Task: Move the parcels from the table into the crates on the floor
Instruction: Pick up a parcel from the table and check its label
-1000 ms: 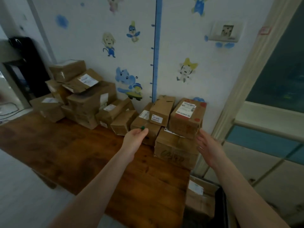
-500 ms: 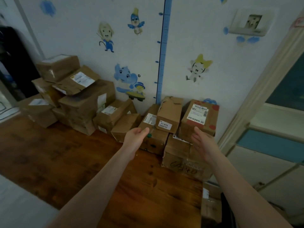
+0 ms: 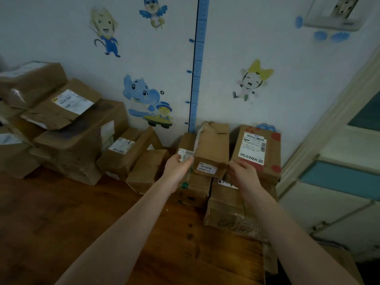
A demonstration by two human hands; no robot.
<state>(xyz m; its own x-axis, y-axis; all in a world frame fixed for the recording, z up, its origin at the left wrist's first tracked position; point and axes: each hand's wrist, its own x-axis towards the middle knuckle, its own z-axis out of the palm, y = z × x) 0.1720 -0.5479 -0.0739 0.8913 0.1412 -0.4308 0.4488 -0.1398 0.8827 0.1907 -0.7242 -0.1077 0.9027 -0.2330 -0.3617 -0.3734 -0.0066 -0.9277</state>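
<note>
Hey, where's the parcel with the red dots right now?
Head view, right of centre: the red-dotted parcel sits atop a larger box against the wall, just right of the torn parcel labelled 0576.

The middle parcel (image 3: 212, 147) sits between the left hand (image 3: 176, 164) and right hand (image 3: 243, 174), touching both, on a lower parcel (image 3: 192, 194). Just right of the right hand an upper parcel (image 3: 265, 161) lies on a bottom parcel (image 3: 226, 210); well left, a pile of parcels (image 3: 78, 138) crowds the back of the counter (image 3: 61, 219)

Open wood near, cardboard closing the far side
Bare table (image 3: 61, 223) from 6 to 9 o'clock; parcels (image 3: 78, 140) block 10 to 1, wall (image 3: 267, 38) directly behind them.
</note>
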